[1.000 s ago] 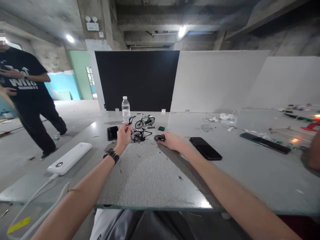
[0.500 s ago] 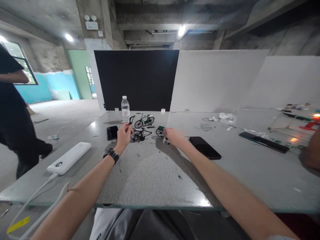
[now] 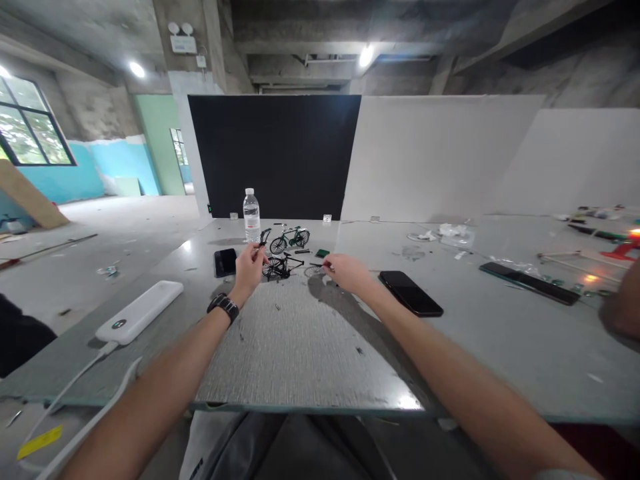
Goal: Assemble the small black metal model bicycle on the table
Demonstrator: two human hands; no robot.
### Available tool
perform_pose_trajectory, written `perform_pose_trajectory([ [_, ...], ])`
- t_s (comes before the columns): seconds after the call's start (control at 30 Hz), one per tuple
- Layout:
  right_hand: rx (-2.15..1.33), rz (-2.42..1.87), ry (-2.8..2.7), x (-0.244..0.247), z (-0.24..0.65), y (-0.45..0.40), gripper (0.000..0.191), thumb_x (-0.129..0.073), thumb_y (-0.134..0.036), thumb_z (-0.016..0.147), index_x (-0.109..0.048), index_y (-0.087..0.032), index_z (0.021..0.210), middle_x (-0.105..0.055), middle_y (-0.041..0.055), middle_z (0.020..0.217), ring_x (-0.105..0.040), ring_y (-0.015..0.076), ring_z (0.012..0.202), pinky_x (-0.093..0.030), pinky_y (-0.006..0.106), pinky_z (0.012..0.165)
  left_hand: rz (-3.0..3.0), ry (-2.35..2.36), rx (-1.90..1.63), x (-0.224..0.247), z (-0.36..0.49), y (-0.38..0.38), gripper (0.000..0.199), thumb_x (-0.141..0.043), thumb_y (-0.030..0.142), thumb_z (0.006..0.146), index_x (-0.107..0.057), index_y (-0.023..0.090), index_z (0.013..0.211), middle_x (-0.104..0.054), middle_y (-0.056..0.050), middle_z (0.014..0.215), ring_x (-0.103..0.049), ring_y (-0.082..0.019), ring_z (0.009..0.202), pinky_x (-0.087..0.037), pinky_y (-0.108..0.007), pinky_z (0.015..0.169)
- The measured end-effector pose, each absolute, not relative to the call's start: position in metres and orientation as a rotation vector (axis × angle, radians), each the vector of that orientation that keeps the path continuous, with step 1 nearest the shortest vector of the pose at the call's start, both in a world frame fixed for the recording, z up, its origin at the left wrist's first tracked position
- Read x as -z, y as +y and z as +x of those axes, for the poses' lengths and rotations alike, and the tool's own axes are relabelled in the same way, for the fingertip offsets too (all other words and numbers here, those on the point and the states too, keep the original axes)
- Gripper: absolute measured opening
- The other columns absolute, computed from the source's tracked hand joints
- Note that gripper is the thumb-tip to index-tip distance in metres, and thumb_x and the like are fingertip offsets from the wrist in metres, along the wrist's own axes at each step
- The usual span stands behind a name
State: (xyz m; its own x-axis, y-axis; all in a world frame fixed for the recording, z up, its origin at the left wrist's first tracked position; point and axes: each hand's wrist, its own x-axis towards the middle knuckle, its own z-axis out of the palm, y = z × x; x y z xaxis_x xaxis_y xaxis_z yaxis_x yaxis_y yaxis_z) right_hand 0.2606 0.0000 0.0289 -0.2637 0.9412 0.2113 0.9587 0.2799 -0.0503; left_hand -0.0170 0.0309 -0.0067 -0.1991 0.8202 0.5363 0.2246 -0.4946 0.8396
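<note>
While both hands (left [image 3: 249, 264], right [image 3: 345, 273]) pinch, the wheel [image 3: 315, 271] blurs.

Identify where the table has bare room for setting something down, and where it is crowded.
Free: the grey mat between the forearms, and the table right of the black phone. Crowded: around the black model bicycle at the left hand and right hand.
</note>
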Motion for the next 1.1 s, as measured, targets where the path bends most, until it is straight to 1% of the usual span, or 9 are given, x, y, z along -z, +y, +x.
perform_pose_trajectory([
  [0.13,0.105,-1.766,-2.38,-0.027,0.254,-0.001,0.019,-0.056,-0.023,0.105,-0.075,-0.02,0.107,-0.078,0.0112,0.114,-0.071,0.0234,0.092,-0.045,0.028,0.072,1.616,1.221,-1.73,0.004,-0.016,0.027,0.017,-0.063,0.036,0.098,-0.063,0.019,0.095,-0.066,0.001,0.065,-0.053,-0.012,0.051,-0.042,-0.023,0.052],
  [0.2,0.109,-1.777,-2.358,-0.028,0.255,0.0,0.019,-0.056,-0.023,0.104,-0.075,-0.02,0.106,-0.079,0.0108,0.113,-0.071,0.0236,0.093,-0.045,0.028,0.072,1.621,1.218,-1.729,0.004,-0.016,0.026,0.016,-0.061,0.034,0.098,-0.063,0.019,0.094,-0.066,0.001,0.065,-0.053,-0.012,0.051,-0.041,-0.023,0.052],
  [0.37,0.129,-1.873,-2.221,-0.036,0.275,0.007,0.029,-0.049,-0.027,0.109,-0.075,-0.019,0.121,-0.078,0.0133,0.12,-0.071,0.0252,0.101,-0.047,0.029,0.076,1.652,1.193,-1.741,0.006,-0.017,0.027,0.015,-0.059,0.033,0.098,-0.063,0.02,0.093,-0.066,0.001,0.067,-0.053,-0.012,0.052,-0.04,-0.023,0.053],
  [0.5,0.033,-1.99,-2.235,-0.038,0.294,0.011,0.029,-0.056,-0.033,0.108,-0.079,-0.022,0.12,-0.079,0.0122,0.121,-0.073,0.0271,0.106,-0.05,0.03,0.078,1.637,1.188,-1.738,0.008,-0.016,0.03,0.017,-0.062,0.036,0.098,-0.063,0.02,0.095,-0.066,0.001,0.066,-0.052,-0.012,0.05,-0.04,-0.023,0.053],
  [0.63,0.002,-1.986,-2.276,-0.038,0.3,0.012,0.027,-0.062,-0.033,0.104,-0.082,-0.024,0.12,-0.081,0.0115,0.121,-0.074,0.027,0.107,-0.053,0.031,0.081,1.635,1.178,-1.745,0.009,-0.016,0.032,0.017,-0.062,0.036,0.097,-0.063,0.02,0.095,-0.065,0.002,0.065,-0.051,-0.012,0.049,-0.04,-0.023,0.052],
  [0.8,-0.06,-1.987,-2.298,-0.037,0.303,0.014,0.032,-0.069,-0.037,0.1,-0.079,-0.026,0.128,-0.078,0.0104,0.131,-0.074,0.0286,0.111,-0.053,0.031,0.078,1.65,1.18,-1.731,0.009,-0.017,0.029,0.017,-0.061,0.037,0.098,-0.064,0.02,0.098,-0.066,0.001,0.066,-0.053,-0.012,0.051,-0.041,-0.023,0.052],
  [0.9,-0.035,-2.015,-2.271,-0.036,0.305,0.014,0.032,-0.06,-0.033,0.105,-0.078,-0.024,0.131,-0.079,0.0115,0.128,-0.074,0.0273,0.107,-0.05,0.03,0.075,1.649,1.181,-1.729,0.008,-0.016,0.028,0.017,-0.062,0.037,0.097,-0.064,0.02,0.097,-0.066,0.001,0.066,-0.052,-0.012,0.05,-0.04,-0.023,0.052],
  [1.03,0.01,-2.036,-2.23,-0.033,0.309,0.015,0.038,-0.045,-0.031,0.111,-0.08,-0.021,0.119,-0.082,0.0145,0.11,-0.074,0.0257,0.092,-0.048,0.031,0.073,1.634,1.187,-1.733,0.008,-0.015,0.029,0.014,-0.06,0.034,0.097,-0.063,0.02,0.094,-0.066,0.001,0.065,-0.05,-0.012,0.049,-0.039,-0.023,0.051],
  [1.1,0.023,-2.038,-2.215,-0.031,0.311,0.016,0.039,-0.043,-0.032,0.111,-0.08,-0.02,0.118,-0.081,0.0156,0.109,-0.074,0.0266,0.091,-0.048,0.032,0.074,1.633,1.19,-1.735,0.008,-0.015,0.029,0.013,-0.061,0.033,0.097,-0.063,0.02,0.094,-0.066,0.001,0.065,-0.051,-0.012,0.049,-0.04,-0.023,0.052],
])
